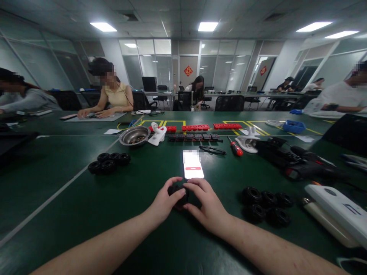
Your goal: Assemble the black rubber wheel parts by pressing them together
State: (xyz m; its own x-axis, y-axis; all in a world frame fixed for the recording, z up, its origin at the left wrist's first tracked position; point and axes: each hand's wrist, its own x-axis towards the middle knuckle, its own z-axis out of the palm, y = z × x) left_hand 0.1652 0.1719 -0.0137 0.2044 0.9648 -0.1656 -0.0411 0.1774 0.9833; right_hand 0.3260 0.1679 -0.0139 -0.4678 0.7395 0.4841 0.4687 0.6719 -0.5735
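My left hand [164,202] and my right hand [207,204] meet over a small black wheel-like part [179,194] just above the green table [86,206]. Both hands have their fingers curled round it. A lit phone [193,164] lies flat right beyond my hands. Several small black tyres [109,162] sit in a cluster to the left, and another cluster of black tyres [267,207] lies to the right of my right hand.
A metal bowl [134,136], red parts strips [195,127], a row of black parts [194,137], a red-handled screwdriver [236,147] and a black power tool [289,158] lie further back. A white device [340,212] sits at the right. Other people sit at the far tables.
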